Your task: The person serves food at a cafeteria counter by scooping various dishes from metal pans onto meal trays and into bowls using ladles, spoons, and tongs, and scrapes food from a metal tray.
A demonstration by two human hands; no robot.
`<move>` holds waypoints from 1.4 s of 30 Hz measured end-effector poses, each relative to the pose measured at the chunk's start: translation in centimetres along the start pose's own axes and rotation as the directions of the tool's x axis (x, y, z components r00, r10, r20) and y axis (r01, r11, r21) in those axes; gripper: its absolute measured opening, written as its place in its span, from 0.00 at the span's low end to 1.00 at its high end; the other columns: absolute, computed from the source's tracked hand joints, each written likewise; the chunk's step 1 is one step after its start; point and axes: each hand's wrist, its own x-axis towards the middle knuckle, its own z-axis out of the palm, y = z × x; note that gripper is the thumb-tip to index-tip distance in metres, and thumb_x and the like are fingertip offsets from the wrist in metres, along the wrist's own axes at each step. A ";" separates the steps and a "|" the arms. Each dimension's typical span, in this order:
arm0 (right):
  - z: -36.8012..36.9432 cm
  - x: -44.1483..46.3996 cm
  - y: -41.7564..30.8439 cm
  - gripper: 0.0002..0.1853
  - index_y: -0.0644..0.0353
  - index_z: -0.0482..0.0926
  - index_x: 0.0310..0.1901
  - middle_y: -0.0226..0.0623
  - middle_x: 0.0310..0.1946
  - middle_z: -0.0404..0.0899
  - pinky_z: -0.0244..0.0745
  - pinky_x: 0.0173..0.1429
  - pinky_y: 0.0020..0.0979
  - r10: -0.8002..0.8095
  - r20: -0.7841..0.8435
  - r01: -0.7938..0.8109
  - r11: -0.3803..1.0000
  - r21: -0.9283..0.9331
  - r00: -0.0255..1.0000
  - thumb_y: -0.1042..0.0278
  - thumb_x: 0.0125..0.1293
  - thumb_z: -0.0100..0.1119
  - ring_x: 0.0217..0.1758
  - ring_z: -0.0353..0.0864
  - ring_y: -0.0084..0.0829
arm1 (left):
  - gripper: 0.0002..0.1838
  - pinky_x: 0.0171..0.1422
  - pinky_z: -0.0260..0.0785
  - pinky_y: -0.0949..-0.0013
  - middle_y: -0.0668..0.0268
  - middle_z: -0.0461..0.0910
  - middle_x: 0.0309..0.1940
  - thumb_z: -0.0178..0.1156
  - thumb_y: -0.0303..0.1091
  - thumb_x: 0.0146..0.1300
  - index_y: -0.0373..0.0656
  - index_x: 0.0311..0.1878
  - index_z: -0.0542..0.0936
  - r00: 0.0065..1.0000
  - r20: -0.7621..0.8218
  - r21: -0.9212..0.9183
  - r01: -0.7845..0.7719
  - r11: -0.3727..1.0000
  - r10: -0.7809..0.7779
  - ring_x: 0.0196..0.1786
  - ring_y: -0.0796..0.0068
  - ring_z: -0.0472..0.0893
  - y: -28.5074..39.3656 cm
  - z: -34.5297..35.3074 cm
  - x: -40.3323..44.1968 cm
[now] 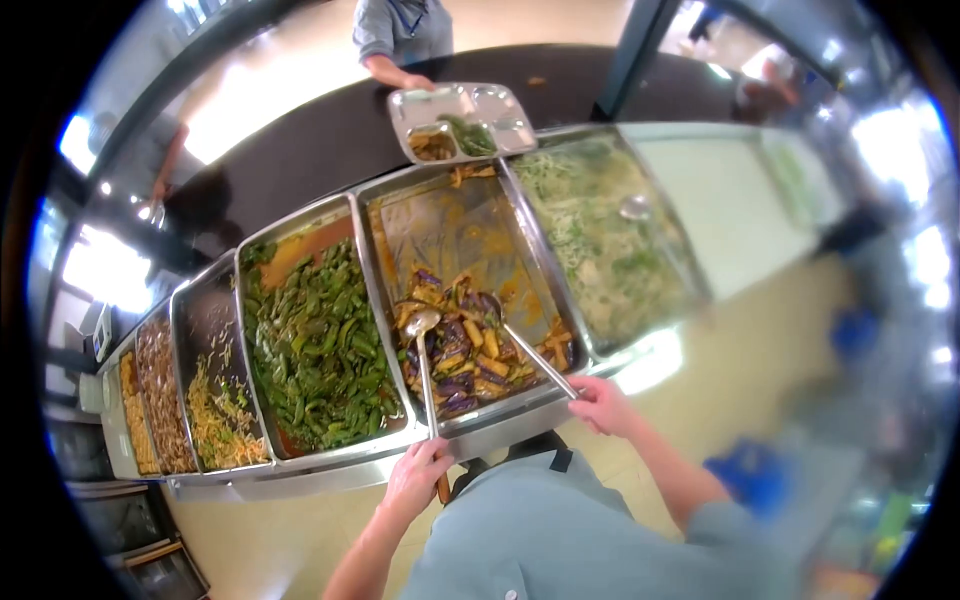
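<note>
My left hand (417,478) is closed around the handle of a metal serving spoon (424,350), whose bowl rests on the cooked eggplant pieces (455,365). With my right hand (604,406) I grip a second metal serving spoon (538,358); its head is partly hidden among the eggplant. The eggplant fills the near part of a steel pan (440,225), and the far part shows a sauce-smeared bottom. Beyond that pan, another person's hand (416,82) holds a compartment tray (475,103) with some green vegetables and a brown food in it.
Left of the eggplant stands a pan of green peppers (320,340), then a pan of shredded food (222,405) and further pans. To the right is a pan of pale soup-like food (600,230). A dark counter (300,155) runs behind, with a post (637,60) at its back.
</note>
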 end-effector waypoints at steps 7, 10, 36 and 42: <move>-8.7 5.7 -2.9 0.26 0.60 0.78 0.62 0.44 0.26 0.81 0.76 0.35 0.32 -0.512 -0.405 0.254 0.803 -0.539 0.757 0.73 0.59 0.65 0.26 0.81 0.32 | 0.17 0.57 0.74 0.58 0.62 0.77 0.53 0.62 0.18 0.43 0.42 0.40 0.85 0.984 0.093 -0.048 0.157 0.986 -0.152 0.55 0.56 0.77 0.5 2.0 1.4; -15.0 13.0 -6.9 0.16 0.66 0.80 0.50 0.42 0.24 0.80 0.74 0.32 0.32 -0.608 -0.462 0.278 0.751 -0.599 0.646 0.71 0.62 0.63 0.24 0.80 0.30 | 0.15 0.57 0.74 0.57 0.60 0.78 0.51 0.59 0.19 0.45 0.41 0.38 0.85 0.972 0.092 -0.055 0.223 0.973 -0.217 0.55 0.55 0.77 1.0 2.5 2.0; -19.2 18.6 -12.3 0.11 0.66 0.73 0.53 0.35 0.24 0.78 0.62 0.12 0.20 0.005 0.010 -0.009 0.817 0.576 1.000 0.71 0.74 0.52 0.14 0.73 0.19 | 0.11 0.65 0.72 0.56 0.61 0.86 0.45 0.60 0.20 0.48 0.43 0.35 0.85 0.819 -0.225 -0.198 0.492 0.848 -0.528 0.57 0.54 0.80 2.8 5.3 2.7; -17.9 17.2 -8.5 0.06 0.60 0.72 0.51 0.39 0.26 0.78 0.65 0.13 0.24 -0.132 0.068 0.011 0.523 0.852 0.989 0.72 0.76 0.49 0.15 0.73 0.24 | 0.10 0.61 0.72 0.57 0.61 0.85 0.44 0.60 0.20 0.48 0.43 0.34 0.84 0.811 -0.258 -0.218 0.481 0.849 -0.525 0.54 0.55 0.81 2.5 5.9 2.0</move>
